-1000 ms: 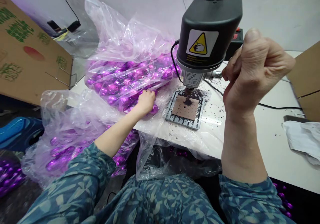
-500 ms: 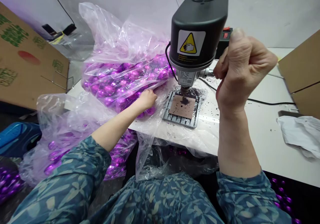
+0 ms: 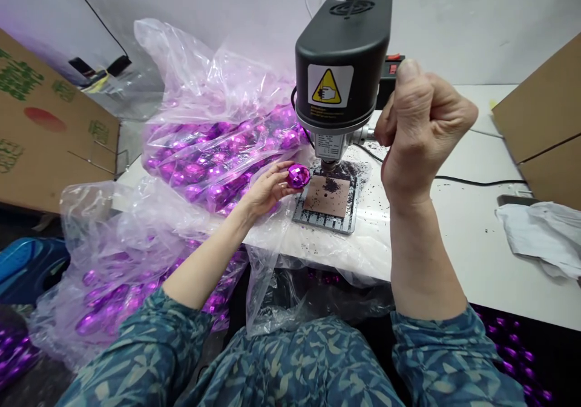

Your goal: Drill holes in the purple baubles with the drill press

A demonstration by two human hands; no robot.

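Between the fingertips of my left hand is a shiny purple faceted bead, held just left of the drill's tip. My right hand is closed in a fist around the handle of a black bench drill, on its right side; the fingers cover most of the handle. Under the drill, a brown square board with a small hole and dark shavings lies on a grooved metal plate. Behind my left hand, a clear plastic bag holds several more purple beads.
A second bag of purple beads hangs at the table's left front. Cardboard boxes stand at both sides. White cloth or paper lies on the white table at right. A black cable crosses the tabletop.
My left hand has come up out of the bead pile and turned, now showing a purple bead in its fingers near the drill. My right hand stays on the handle.
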